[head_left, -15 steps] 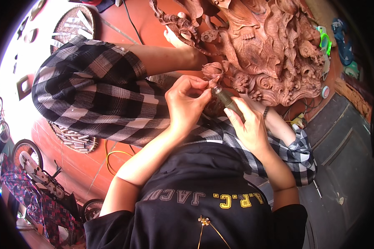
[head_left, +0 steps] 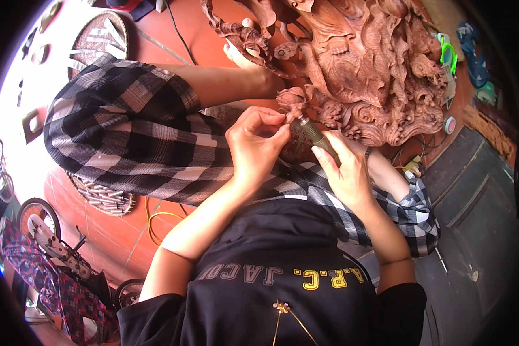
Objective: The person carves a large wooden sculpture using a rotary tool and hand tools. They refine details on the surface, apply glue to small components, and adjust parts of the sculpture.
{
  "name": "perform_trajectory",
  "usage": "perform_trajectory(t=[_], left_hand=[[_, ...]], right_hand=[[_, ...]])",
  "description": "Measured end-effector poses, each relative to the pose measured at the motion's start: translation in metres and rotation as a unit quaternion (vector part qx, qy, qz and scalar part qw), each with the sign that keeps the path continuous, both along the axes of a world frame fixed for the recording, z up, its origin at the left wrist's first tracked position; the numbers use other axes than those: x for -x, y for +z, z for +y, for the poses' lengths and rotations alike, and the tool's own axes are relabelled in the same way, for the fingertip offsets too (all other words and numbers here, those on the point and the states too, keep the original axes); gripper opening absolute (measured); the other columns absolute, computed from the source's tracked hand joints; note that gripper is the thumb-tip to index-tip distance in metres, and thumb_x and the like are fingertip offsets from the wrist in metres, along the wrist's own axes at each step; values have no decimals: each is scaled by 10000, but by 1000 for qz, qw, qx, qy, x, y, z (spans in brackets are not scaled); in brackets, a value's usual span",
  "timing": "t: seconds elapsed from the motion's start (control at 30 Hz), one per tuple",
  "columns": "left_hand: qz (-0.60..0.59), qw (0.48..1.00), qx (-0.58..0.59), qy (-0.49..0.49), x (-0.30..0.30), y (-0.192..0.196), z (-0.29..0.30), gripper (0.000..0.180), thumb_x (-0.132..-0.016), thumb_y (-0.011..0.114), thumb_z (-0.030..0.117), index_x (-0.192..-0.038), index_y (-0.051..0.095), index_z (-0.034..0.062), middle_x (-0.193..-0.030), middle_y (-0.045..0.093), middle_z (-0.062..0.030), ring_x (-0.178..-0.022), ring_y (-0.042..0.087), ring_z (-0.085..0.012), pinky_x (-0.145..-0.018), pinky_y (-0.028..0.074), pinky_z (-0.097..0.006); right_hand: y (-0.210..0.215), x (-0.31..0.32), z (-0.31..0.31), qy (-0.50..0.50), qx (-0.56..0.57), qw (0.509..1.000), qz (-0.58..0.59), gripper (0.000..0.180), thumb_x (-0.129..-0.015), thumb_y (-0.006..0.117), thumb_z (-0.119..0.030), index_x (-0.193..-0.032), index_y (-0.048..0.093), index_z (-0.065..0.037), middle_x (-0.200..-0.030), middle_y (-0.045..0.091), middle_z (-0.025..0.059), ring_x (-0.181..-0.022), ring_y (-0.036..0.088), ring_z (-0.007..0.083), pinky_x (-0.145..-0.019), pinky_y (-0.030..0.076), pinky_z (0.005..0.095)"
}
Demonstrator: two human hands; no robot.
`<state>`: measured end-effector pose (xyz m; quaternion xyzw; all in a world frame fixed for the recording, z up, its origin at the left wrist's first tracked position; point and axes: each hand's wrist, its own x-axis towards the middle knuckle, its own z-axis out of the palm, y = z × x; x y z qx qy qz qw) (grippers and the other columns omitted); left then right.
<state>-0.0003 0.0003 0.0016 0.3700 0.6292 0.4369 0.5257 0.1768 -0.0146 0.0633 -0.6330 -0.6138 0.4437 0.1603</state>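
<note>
A large reddish-brown wood carving with swirling, deeply cut relief lies in front of me. From its near side a carved flower sticks out toward my hands. My right hand is wrapped round a dark green rotary tool handpiece with a ribbed grip; its tip points at the wood just below the flower. Beside that tip, my left hand is closed, with thumb and forefinger pinched against a small piece at the flower's base. What lies between those fingertips is too small to make out.
Checked cloth covers my legs, around the carving's near side. A woven tray with pale strips stands far left; a basket of short rods sits nearer. A yellow cable, bicycle, green goggles and dark panel lie around.
The view has shifted slightly, and the carving appears a little farther left. The handpiece's tip has moved slightly right relative to my left fingertips. Both hands keep their grips.
</note>
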Motion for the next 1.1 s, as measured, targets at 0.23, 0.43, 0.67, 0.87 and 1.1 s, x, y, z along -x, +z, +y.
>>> perform_trajectory(t=[0.23,0.43,0.67,0.87,1.1], left_hand=[[-43,998,44,11,0,5,2,100,-760,753,-53,-830,682,-51,-883,682,-71,-712,642,-78,-646,537,-217],[-60,995,74,10,2,5,2,103,-781,756,-29,-852,683,-49,-897,686,-56,-696,619,-59,-658,516,-202],[-89,989,119,-13,5,8,5,131,-836,743,-14,-943,674,-46,-909,709,-63,-816,650,-73,-771,538,-212],[-116,986,123,-2,6,9,6,162,-836,756,43,-958,700,-49,-857,712,-53,-740,636,-65,-699,520,-206],[-111,984,140,-11,8,9,8,180,-831,763,54,-963,701,-51,-857,712,-57,-749,636,-63,-707,521,-203]], right_hand=[[1,0,2,-7,20,1000,8,282,-941,640,-185,-1133,596,17,-928,660,226,-854,658,428,-714,516,429],[-1,-3,5,-13,11,1000,10,280,-954,622,-199,-1136,592,11,-932,661,225,-858,658,425,-711,518,428],[7,0,3,-4,-12,1000,2,256,-948,632,-192,-1111,593,2,-910,652,205,-825,654,410,-702,512,426],[-1,1,-1,-4,-8,1000,12,253,-948,634,-192,-1109,594,-2,-889,649,204,-808,650,413,-699,508,431],[-2,-3,-1,-29,4,1000,-9,273,-959,621,-207,-1126,591,6,-895,646,214,-816,645,423,-706,506,436]])
